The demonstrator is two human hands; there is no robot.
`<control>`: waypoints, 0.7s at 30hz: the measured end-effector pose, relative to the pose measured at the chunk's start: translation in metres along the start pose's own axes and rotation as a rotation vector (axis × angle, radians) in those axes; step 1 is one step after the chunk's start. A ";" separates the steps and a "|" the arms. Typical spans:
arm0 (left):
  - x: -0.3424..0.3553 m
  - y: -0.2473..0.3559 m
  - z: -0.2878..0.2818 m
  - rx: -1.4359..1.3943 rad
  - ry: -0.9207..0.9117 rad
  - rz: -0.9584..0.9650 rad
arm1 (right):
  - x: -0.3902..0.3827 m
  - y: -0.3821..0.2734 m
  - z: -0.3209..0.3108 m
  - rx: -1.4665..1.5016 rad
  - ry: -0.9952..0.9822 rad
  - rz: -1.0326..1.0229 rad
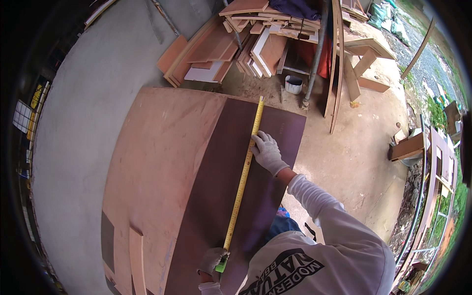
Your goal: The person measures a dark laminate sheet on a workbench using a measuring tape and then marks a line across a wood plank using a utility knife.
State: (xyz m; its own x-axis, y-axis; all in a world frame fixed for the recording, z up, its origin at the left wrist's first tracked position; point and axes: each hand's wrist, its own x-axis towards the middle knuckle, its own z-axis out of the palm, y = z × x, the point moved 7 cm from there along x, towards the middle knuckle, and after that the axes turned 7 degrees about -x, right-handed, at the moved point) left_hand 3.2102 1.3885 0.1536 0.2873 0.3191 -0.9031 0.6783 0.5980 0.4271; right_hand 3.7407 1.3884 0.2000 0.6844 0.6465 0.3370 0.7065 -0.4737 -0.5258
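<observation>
A yellow tape measure blade stretches lengthwise over a dark brown board, its far end reaching the board's far edge. Low in the view, my left hand, in a grey-white glove, is closed on the green tape measure case. Farther up the board, my right hand, gloved in white, has its fingers and thumb at the blade, pinching it against the surface. The dark board lies beside a lighter reddish-brown sheet on its left.
A narrow wood strip rests on the light sheet. Beyond stand stacked boards and offcuts, a white bucket and a metal pole. Wood pieces lie at the far right, and a grey wall surface runs along the left.
</observation>
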 end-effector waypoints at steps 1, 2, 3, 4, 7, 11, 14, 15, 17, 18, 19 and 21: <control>-0.001 0.008 -0.007 0.005 -0.004 0.001 | 0.008 -0.011 0.014 -0.026 -0.076 -0.026; -0.005 0.020 -0.013 0.029 -0.003 -0.003 | 0.015 -0.016 0.026 -0.057 -0.148 -0.045; -0.004 0.031 -0.020 0.054 -0.002 -0.008 | 0.023 -0.019 0.038 -0.119 -0.208 -0.019; -0.005 0.033 -0.035 0.060 0.009 -0.012 | 0.029 -0.032 0.046 -0.106 -0.208 -0.014; -0.001 0.042 -0.078 0.274 0.047 0.062 | 0.044 -0.065 0.067 -0.169 -0.304 -0.063; 0.005 0.061 -0.097 0.213 0.041 0.026 | 0.056 -0.072 0.082 -0.200 -0.353 -0.049; 0.010 0.073 -0.109 0.264 0.064 0.034 | 0.062 -0.074 0.086 -0.172 -0.358 -0.021; 0.010 0.075 -0.116 0.296 0.087 0.053 | 0.064 -0.077 0.087 -0.178 -0.358 -0.025; 0.012 0.076 -0.127 0.329 0.076 0.083 | 0.063 -0.078 0.090 -0.190 -0.367 -0.024; 0.013 0.077 -0.131 0.359 0.071 0.118 | 0.063 -0.080 0.090 -0.173 -0.353 -0.032; 0.014 0.082 -0.128 0.357 0.061 0.115 | 0.063 -0.078 0.090 -0.163 -0.340 -0.041; 0.014 0.089 -0.126 0.402 0.078 0.098 | 0.062 -0.073 0.092 -0.175 -0.346 -0.034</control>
State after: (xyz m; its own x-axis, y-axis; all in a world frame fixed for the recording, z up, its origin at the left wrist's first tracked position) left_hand 3.1897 1.5385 0.1844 0.3218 0.4243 -0.8464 0.8645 0.2329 0.4454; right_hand 3.7148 1.5183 0.1877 0.5796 0.8132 0.0527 0.7683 -0.5237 -0.3680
